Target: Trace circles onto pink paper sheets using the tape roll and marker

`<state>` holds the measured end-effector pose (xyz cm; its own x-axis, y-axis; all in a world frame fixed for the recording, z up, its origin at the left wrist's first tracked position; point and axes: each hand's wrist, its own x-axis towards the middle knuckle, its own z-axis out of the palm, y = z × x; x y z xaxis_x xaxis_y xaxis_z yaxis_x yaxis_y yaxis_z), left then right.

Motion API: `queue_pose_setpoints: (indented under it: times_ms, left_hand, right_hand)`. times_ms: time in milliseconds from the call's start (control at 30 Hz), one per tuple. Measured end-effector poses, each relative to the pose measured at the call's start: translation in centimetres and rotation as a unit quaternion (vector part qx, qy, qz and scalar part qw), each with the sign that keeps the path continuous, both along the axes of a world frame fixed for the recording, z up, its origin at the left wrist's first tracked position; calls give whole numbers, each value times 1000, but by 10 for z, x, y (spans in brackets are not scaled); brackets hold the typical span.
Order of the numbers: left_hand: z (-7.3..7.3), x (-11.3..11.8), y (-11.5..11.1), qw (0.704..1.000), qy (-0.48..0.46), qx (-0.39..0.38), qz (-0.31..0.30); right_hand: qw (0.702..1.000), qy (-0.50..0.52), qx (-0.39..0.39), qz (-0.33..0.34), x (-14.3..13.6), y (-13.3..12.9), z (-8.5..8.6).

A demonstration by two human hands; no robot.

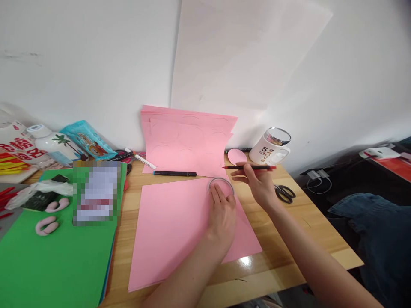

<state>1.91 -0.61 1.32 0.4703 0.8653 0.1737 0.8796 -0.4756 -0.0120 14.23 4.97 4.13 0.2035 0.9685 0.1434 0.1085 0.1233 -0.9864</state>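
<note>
A sheet of pink paper (173, 218) lies flat on the wooden table. My left hand (221, 209) rests on it with fingers stretched, pressing at a round grey-rimmed ring or disc (233, 187) near the sheet's top right corner. Whether its middle is hollow or clear, I cannot tell. A dark pencil with a red end (261, 167) is pinched in my right hand (257, 184), held above the table with its tip pointing left. Behind, more pink sheets (189, 141) lean on the wall, marked with faint circles. A pink paper circle (237, 156) lies beside them.
A black marker (175, 173) and a white pen (145, 161) lie behind the sheet. At right are a white mug (269, 145) and black-handled scissors (285, 193). Green paper (48, 265) at left bears pink earphones (46, 226); a white bottle (54, 143) stands behind.
</note>
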Motion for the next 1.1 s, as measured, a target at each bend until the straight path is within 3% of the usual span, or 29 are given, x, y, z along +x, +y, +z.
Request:
queue_pose_setpoints:
  times_ms: [133,333,700,1100]
  left_hand:
    - [-3,0,2,1000,-5,3,21]
    - [-5,-3,2,1000,0,2,28]
    - [-10,0,2,997,-72,-17,36]
    - [-8,-3,3,999,-35,-20,9]
  right_hand:
    - [993,3,-92,75,-19,34,1]
    - [981,-87,-132,113,-32,57,-10]
    - [961,-206,-82,164,-35,64,-6]
    - [922,-302,-78,229,-51,54,7]
